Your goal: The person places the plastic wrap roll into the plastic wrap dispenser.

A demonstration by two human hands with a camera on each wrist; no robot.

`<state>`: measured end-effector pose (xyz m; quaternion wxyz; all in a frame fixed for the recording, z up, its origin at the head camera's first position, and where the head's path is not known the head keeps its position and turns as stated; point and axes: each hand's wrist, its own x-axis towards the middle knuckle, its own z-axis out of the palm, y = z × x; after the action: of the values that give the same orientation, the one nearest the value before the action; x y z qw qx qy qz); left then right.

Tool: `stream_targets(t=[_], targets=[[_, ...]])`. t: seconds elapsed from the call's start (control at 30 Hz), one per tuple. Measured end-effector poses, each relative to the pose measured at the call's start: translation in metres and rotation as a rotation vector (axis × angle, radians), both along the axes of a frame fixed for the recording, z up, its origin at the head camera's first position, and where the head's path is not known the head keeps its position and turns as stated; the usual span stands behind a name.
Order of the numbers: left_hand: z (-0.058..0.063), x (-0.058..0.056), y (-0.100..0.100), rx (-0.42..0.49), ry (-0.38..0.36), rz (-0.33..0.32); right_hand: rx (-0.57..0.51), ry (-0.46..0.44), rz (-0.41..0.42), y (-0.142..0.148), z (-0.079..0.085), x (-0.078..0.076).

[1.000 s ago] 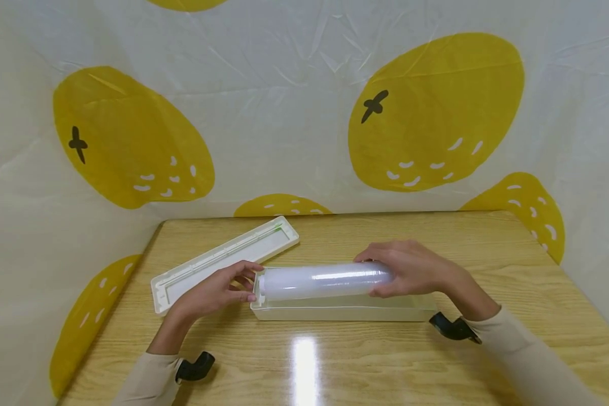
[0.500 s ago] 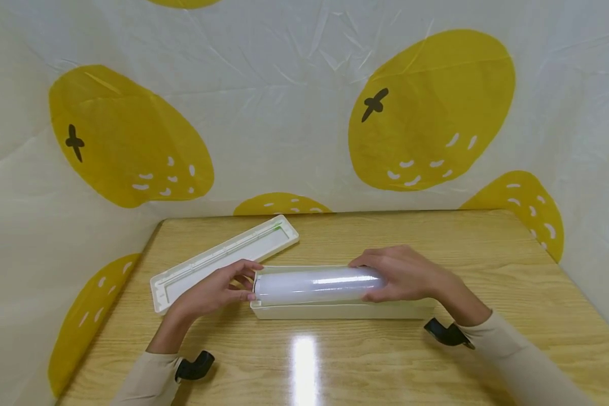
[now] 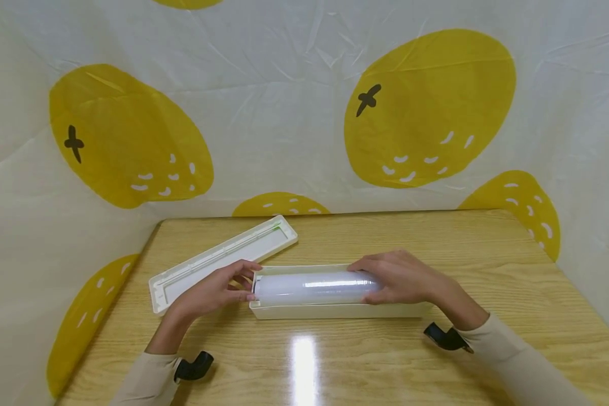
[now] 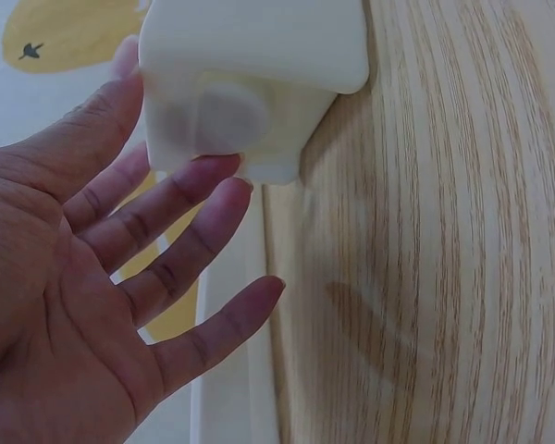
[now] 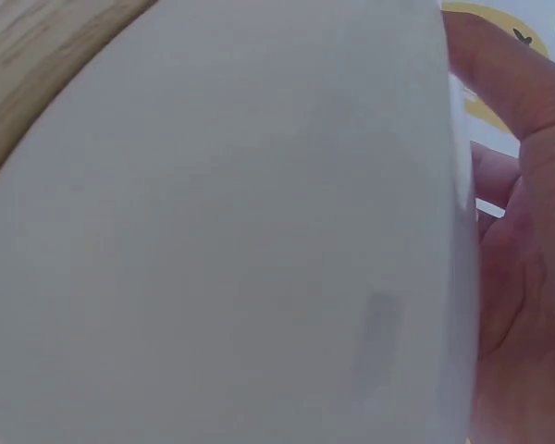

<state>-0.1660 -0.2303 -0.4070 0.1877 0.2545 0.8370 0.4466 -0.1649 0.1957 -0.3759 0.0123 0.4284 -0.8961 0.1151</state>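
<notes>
Film roll [image 3: 304, 288] set inside pale box [image 3: 330, 312], lying between right hand [image 3: 400, 277] and left hand [image 3: 214, 291]; roll gripped near right end by right hand, box's left end held by left. Lid [image 3: 222, 252] laid behind, on worktop [image 3: 375, 358].

Tons of room on the near side of both hands, where a wide stretch of table [image 3: 365, 361] runs, and more out past the right hand [image 3: 401, 276]. The left hand [image 3: 214, 292] is the cramped one: box [image 3: 335, 312] right up against it, lid [image 3: 228, 256] slanting just beyond. Between the hands a plastic roll [image 3: 309, 286] hogs most of the box opening, and behind everything a hanging sheet [image 3: 279, 135] blocks the way.
</notes>
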Motion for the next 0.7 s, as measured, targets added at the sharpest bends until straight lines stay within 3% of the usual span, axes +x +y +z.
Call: stream_targets(t=[0.43,0.7], targets=[[0.001,-0.002,0.002,-0.011,0.006,0.013,-0.032,-0.013,-0.030,0.004,-0.009,-0.003],[0.000,-0.002,0.002,-0.011,0.010,0.020,-0.052,-0.099,-0.009,0.021,-0.006,-0.006]])
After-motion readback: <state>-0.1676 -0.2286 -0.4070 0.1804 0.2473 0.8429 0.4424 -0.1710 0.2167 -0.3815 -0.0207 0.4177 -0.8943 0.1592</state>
